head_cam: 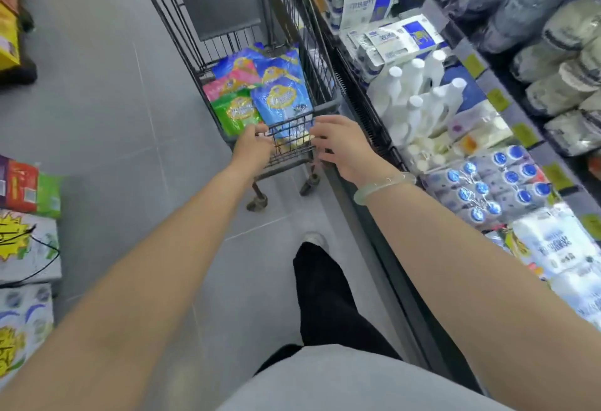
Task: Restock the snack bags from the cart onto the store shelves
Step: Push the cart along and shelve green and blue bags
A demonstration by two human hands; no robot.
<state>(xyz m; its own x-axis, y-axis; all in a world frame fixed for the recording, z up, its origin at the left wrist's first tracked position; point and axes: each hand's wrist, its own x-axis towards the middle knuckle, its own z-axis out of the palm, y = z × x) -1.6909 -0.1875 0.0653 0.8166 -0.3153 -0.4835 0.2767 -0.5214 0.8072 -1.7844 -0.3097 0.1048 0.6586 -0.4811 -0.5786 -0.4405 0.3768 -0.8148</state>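
The snack bags (260, 92), blue, pink and green, lay piled in the wire cart (327, 107), at twelve o'clock from both hands. They looked light, soft and slick, and were probably best pinched at a top seam. The left hand (255, 147) gripped the cart's near rim. The right hand (344, 147) set bent fingers against the mesh, its grip unclear. The shelves (481, 82) ran along at three o'clock.

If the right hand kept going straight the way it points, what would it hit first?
Probably the near wire wall of the cart: the right hand is aimed at it, fingertips seemingly almost touching, though blur hides contact. A blue snack bag lies just behind the wires.
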